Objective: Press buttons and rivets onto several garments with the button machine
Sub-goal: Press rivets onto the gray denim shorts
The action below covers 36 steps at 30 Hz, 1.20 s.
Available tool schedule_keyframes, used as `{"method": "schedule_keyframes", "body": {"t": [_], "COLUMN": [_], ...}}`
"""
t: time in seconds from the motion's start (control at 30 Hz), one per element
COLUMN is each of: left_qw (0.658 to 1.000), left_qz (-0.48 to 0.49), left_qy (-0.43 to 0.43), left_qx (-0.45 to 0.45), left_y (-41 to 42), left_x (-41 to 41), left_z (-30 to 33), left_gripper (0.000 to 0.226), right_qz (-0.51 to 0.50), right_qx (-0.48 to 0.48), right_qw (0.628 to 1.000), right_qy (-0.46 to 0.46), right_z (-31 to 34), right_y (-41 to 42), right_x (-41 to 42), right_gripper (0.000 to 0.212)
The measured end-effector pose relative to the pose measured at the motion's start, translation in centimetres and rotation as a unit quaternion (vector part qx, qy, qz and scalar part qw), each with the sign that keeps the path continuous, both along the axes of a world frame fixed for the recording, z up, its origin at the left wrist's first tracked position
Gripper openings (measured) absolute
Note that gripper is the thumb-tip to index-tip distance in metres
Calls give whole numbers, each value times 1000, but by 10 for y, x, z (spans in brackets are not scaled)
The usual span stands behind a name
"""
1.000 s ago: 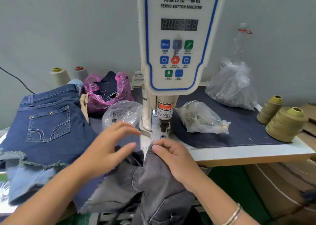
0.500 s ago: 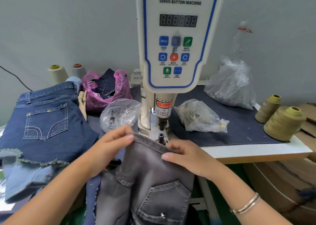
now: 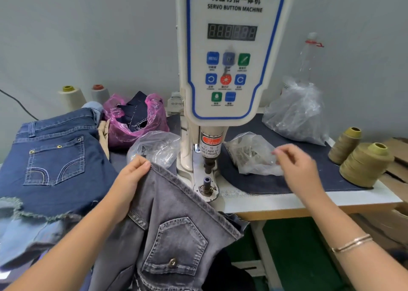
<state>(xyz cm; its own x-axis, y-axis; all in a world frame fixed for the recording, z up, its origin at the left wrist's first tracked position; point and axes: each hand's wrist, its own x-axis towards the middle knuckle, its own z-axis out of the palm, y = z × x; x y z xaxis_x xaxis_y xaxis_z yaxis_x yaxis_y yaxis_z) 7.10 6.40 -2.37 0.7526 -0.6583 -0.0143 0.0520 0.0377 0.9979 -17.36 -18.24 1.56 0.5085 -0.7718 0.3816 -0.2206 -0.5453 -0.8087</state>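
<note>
The white servo button machine (image 3: 229,54) stands at the centre, its punch above the lower die (image 3: 207,183). A grey denim garment (image 3: 176,220) with a buttoned pocket hangs over the table's front edge, just left of the die. My left hand (image 3: 130,180) grips the garment's top edge. My right hand (image 3: 298,164) is off the garment, fingers loosely spread, over a clear bag of metal parts (image 3: 249,153) right of the machine; it holds nothing visible.
Blue denim shorts (image 3: 50,158) lie on the left. A pink bag of dark scraps (image 3: 134,118), a clear bag (image 3: 154,146), a larger clear bag (image 3: 295,111), olive thread cones (image 3: 364,162) and pale cones (image 3: 70,96) surround the machine on the dark mat (image 3: 309,180).
My right hand has let go of the grey garment and moved right and up toward the clear bag. My left hand still holds the garment's edge, now spread wider.
</note>
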Motion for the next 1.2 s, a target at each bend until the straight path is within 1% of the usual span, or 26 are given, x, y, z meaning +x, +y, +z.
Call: {"method": "schedule_keyframes", "body": {"t": [0.03,0.07,0.1,0.13,0.17,0.2,0.23,0.3,0.37,0.47,0.6,0.67,0.73,0.87,0.97,1.03,1.1,1.2], "left_qw": [1000,999,998,995,989,979,965,932,908,883,835,819,815,813,812,809,806,802], "left_qz": [7,12,19,26,31,36,45,69,92,101,106,110,113,118,119,120,121,124], "left_qy": [-12,-27,-49,-81,-122,-170,-223,-318,-365,-401,-461,-480,-484,-480,-482,-485,-488,-490], "left_qx": [8,17,31,51,77,104,128,159,183,223,281,294,299,307,307,310,313,319], "left_y": [-3,-5,-8,-10,-12,-13,-14,-15,-15,-17,-24,-25,-25,-27,-27,-26,-27,-28], "left_x": [1,1,1,2,3,3,3,-1,-5,-8,-13,-17,-18,-19,-20,-20,-20,-19], "left_z": [-3,-6,-10,-13,-16,-18,-19,-20,-23,-29,-32,-33,-32,-32,-31,-31,-32,-33], "left_gripper": [33,34,33,31,28,26,25,26,26,24,19,19,19,19,19,19,19,19], "right_qz": [-22,-30,-36,-38,-33,-21,-9,1,-14,-57,-58,-51,-54,-63,-65,-62,-47,-19], "right_qx": [-38,-88,-159,-233,-284,-308,-321,-337,-344,-373,-414,-421,-412,-357,-344,-339,-335,-371], "right_qw": [999,994,973,932,885,850,828,802,780,757,734,722,725,771,794,808,808,775], "right_qy": [9,63,161,274,367,427,460,494,523,533,535,547,550,524,497,479,482,512], "right_z": [5,8,7,5,2,-2,-5,-11,-17,-26,-32,-31,-31,-32,-33,-34,-35,-34], "right_y": [-10,-20,-29,-36,-40,-42,-45,-51,-54,-54,-49,-47,-47,-50,-51,-53,-53,-51], "right_x": [4,10,17,24,32,38,45,57,67,80,93,97,99,94,90,87,85,86], "right_gripper": [17,17,19,21,23,24,25,26,27,27,22,21,21,20,19,22,22,21]}}
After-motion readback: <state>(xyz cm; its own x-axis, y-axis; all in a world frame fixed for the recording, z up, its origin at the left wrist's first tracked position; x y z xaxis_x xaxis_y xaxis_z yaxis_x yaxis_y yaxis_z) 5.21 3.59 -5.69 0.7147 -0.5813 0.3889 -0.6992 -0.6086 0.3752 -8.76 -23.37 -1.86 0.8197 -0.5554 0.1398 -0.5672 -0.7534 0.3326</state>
